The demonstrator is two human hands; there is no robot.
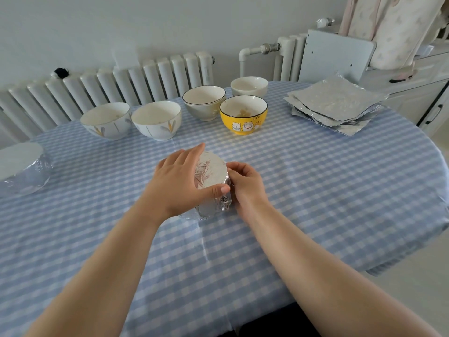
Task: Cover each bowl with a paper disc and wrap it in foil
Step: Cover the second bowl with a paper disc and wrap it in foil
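Bowl: my foil-wrapped bowl [213, 181] sits nearer me than the yellow bowl [243, 115].
Left hand [181, 181]: lies flat over its top.
Right hand [245, 182]: pinches foil at its side.
Foil stack [337, 103]: right of the yellow bowl.

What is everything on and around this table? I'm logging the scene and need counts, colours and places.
foil-wrapped bowl: 1, silver, table centre, between both hands
second wrapped bowl: 1, silver with white top, far left edge
white bowls: 3, two with leaf pattern at back left, one plain at back
grey bowl: 1, dark-rimmed, back centre
yellow bowl: 1, cat print, back centre
foil sheets: stack, silver, back right
tablecloth: 1, blue-white check
radiator: white, behind table
left hand: on the bowl's top
right hand: pinching foil at its side
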